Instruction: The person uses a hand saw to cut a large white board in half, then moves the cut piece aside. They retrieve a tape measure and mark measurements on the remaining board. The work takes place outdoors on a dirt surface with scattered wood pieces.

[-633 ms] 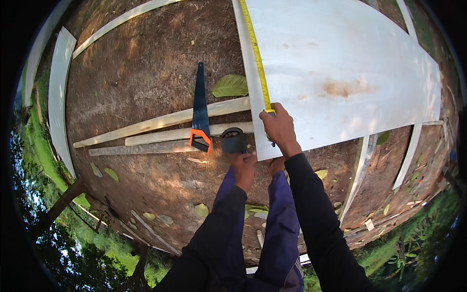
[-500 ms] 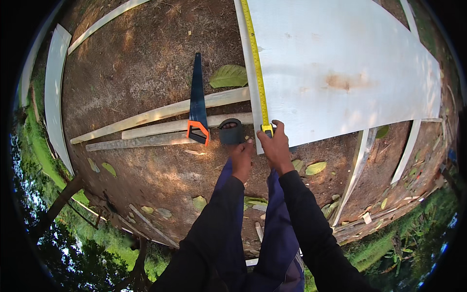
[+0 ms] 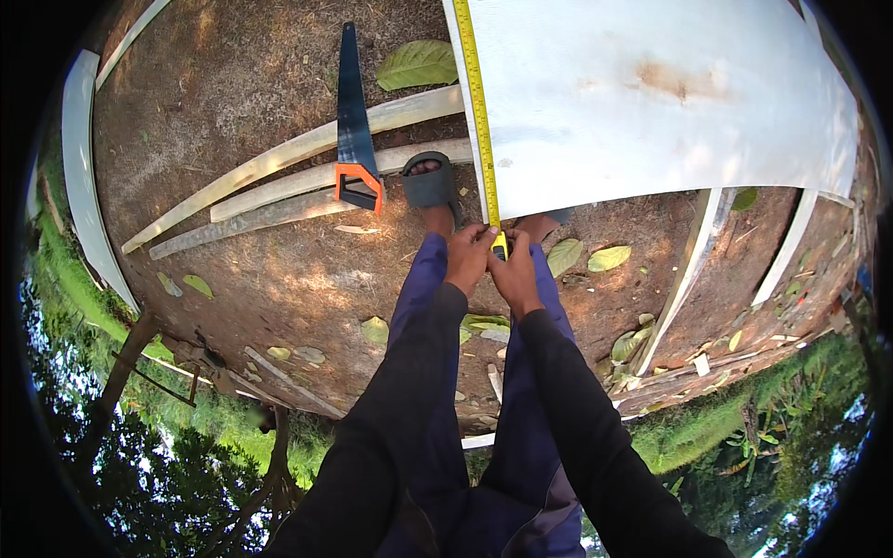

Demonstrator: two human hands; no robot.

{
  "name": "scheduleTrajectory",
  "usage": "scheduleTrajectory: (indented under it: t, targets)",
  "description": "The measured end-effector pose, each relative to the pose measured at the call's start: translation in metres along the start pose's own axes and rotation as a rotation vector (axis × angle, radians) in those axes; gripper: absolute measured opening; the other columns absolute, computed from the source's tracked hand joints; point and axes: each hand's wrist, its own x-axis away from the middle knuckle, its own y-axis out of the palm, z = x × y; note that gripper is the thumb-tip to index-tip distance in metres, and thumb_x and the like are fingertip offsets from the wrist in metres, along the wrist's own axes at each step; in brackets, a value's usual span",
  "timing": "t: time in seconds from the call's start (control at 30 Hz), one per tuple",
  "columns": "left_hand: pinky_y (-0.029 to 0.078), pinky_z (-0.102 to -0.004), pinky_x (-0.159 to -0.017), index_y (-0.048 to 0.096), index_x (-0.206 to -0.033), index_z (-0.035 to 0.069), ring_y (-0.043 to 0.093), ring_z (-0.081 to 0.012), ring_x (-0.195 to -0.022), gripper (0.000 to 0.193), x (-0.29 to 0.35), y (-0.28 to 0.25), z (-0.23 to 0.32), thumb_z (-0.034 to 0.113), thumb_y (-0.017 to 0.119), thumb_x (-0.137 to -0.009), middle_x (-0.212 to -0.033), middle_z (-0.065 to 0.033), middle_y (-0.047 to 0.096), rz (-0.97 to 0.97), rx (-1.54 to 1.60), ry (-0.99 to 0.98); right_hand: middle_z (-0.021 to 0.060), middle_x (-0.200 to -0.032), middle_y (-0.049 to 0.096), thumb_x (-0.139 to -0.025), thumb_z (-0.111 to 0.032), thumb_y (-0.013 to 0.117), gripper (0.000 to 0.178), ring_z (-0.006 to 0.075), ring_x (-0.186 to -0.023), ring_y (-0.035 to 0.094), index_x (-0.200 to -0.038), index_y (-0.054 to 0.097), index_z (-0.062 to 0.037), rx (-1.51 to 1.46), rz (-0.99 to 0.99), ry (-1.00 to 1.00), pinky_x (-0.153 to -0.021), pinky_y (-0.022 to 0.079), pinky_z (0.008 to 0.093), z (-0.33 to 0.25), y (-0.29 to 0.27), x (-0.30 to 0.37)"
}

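A yellow tape measure [image 3: 500, 246] rests in my right hand [image 3: 514, 279], its fingers wrapped round the case. From it the yellow blade [image 3: 478, 112] runs out straight along the left edge of a large pale board [image 3: 595, 121]. My left hand [image 3: 468, 259] is closed in a pinch beside the blade, at the board's near corner. What its fingertips hold, if anything, is hidden. Left of the board, a handsaw [image 3: 354, 121] with an orange and black handle lies across several wooden strips [image 3: 279, 160].
My sandalled foot [image 3: 431, 186] stands between the saw and the board. More wooden battens [image 3: 684, 279] lie to the right, and a white plank [image 3: 82, 177] at the far left. Large leaves [image 3: 609, 259] are scattered over the brown soil, with grass [image 3: 707, 442] beyond.
The board, saw and strips sit higher in the picture. My right hand has drawn the tape case toward me, off the board's near edge. My left hand has come up to the blade.
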Motion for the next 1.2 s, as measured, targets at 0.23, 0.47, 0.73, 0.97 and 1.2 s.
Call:
scheduleTrajectory:
  t: [0.23,0.47,0.73,0.97,1.2]
  targets:
    - [0.054,-0.0294,-0.07,0.064,-0.115,-0.005,0.065,-0.0149,-0.083,0.034,-0.004,0.021,0.025,0.023,0.067,-0.095,-0.097,-0.0103,0.068,0.238,-0.046,0.027,0.0224,-0.12,0.06,-0.086,-0.023,0.074,0.061,0.0296,-0.11,0.061,-0.131,0.044,0.0038,-0.07,-0.048,-0.083,-0.092,0.05,0.0382,0.009,-0.007,-0.019]
    - [0.054,-0.03,-0.065,0.064,-0.114,-0.002,0.065,-0.0155,-0.082,0.033,-0.019,0.003,0.023,0.025,0.066,-0.096,-0.096,-0.0104,0.068,-0.005,-0.11,-0.027,0.0171,-0.117,0.06,-0.088,-0.018,0.07,0.053,0.0215,-0.103,0.061,-0.131,0.045,0.0036,-0.288,-0.159,0.012,-0.085,0.05,0.0338,0.007,-0.007,-0.024]
    - [0.043,-0.0295,-0.049,0.067,-0.1,-0.005,0.057,-0.0113,-0.061,0.025,-0.021,-0.001,0.021,0.019,0.065,-0.096,-0.078,-0.0066,0.064,0.005,-0.189,0.05,0.0135,-0.124,0.059,-0.092,-0.017,0.065,0.057,0.019,-0.11,0.057,-0.14,0.045,0.005,-0.563,-0.228,0.02,-0.092,0.047,0.0315,0.015,-0.014,-0.014]
    - [0.051,-0.0284,-0.06,0.065,-0.117,0.003,0.063,-0.0142,-0.083,0.031,-0.022,-0.002,0.031,0.027,0.061,-0.099,-0.1,-0.0072,0.068,-0.046,-0.258,-0.062,0.0158,-0.136,0.054,-0.094,-0.019,0.061,0.062,0.0207,-0.122,0.053,-0.147,0.04,0.0052,-0.568,-0.231,-0.013,-0.102,0.042,0.031,0.019,-0.016,-0.014]
    - [0.052,-0.0287,-0.061,0.064,-0.12,0.003,0.064,-0.0149,-0.084,0.031,-0.015,-0.002,0.04,0.027,0.06,-0.101,-0.102,-0.0082,0.068,-0.051,-0.267,-0.063,0.0154,-0.137,0.054,-0.093,-0.014,0.064,0.059,0.0214,-0.125,0.052,-0.146,0.043,0.0034,-0.552,-0.082,-0.033,-0.103,0.042,0.0333,0.015,-0.013,-0.005]
